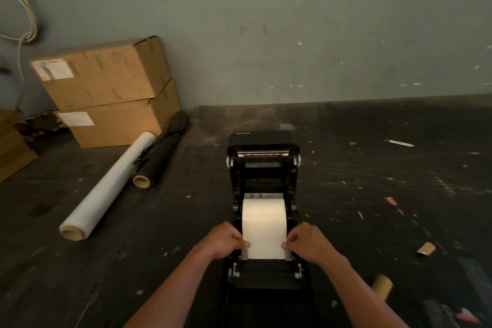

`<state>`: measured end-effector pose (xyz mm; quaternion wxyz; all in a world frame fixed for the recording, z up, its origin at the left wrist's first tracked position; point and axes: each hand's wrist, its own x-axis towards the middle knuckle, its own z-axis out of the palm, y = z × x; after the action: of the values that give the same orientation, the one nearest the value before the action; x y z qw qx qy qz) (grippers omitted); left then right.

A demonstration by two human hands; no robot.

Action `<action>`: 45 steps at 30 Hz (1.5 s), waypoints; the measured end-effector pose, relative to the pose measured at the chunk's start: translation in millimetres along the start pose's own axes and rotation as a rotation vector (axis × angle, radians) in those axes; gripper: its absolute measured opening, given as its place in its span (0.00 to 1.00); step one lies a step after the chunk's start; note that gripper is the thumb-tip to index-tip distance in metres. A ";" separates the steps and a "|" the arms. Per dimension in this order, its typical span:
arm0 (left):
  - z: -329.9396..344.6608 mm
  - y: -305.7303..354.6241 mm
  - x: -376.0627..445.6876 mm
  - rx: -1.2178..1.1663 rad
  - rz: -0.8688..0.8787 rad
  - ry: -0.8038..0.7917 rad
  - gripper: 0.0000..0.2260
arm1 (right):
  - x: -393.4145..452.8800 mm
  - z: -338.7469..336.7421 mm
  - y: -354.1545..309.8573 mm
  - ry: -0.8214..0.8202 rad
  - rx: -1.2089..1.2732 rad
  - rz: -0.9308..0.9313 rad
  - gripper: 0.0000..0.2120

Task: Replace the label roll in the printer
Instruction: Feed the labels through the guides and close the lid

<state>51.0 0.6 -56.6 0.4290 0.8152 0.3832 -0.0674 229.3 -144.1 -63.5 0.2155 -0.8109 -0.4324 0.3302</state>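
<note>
From my head camera, the black printer [262,168] sits open on the dark table [372,194], lid tipped back. The white label roll [264,217] lies in its bay, paper drawn toward me. My left hand [223,241] and right hand [308,242] pinch the 2 side edges of that paper, fingers closed on it.

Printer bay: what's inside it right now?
A white label roll sits inside the open printer, its paper pulled forward, both hands pinching the edges. The roll hides the bay floor.
</note>
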 end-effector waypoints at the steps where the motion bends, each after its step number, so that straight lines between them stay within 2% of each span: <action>1: 0.0 0.9 0.7 0.017 -0.001 -0.004 0.10 | -0.6 0.8 0.2 0.008 0.004 0.003 0.03; 7: 1.8 -1.1 -0.4 0.024 0.003 -0.001 0.09 | 1.2 -7.2 -2.2 -0.091 -0.006 0.008 0.05; 11: -1.2 2.2 0.2 0.058 0.006 -0.033 0.09 | 2.8 -6.9 -6.0 -0.085 -0.044 0.043 0.08; 13: -1.9 2.3 1.2 0.085 0.010 -0.042 0.10 | -1.3 -1.0 -5.7 0.023 -0.071 0.055 0.08; 15: -2.5 2.6 2.7 0.111 0.011 -0.048 0.13 | -11.6 4.7 -6.4 0.238 -0.080 0.031 0.09; 17: -3.0 4.0 4.2 0.144 0.009 -0.056 0.15 | -21.2 10.3 -6.9 0.340 -0.106 -0.092 0.08; 19: -3.3 5.8 5.2 0.184 0.015 -0.055 0.17 | -28.3 18.2 -8.9 0.249 -0.177 -0.234 0.09; 22: -2.7 5.6 5.8 0.216 0.022 -0.056 0.17 | -31.0 27.7 -11.0 0.148 -0.262 -0.306 0.12; 29: -3.3 7.1 5.6 0.224 0.011 -0.074 0.16 | -23.9 23.5 -12.9 0.125 -0.391 -0.386 0.11; 39: -3.9 10.4 6.2 0.236 -0.009 -0.076 0.17 | -16.2 25.8 -19.7 0.050 -0.695 -0.479 0.11; 45: -5.4 16.3 4.2 0.235 -0.046 -0.099 0.15 | -14.0 31.4 -18.8 0.082 -0.784 -0.431 0.14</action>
<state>63.8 1.5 -44.5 0.3472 0.8466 0.3696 -0.1619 190.4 -143.9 -68.3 -0.0270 -0.7350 -0.6752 0.0566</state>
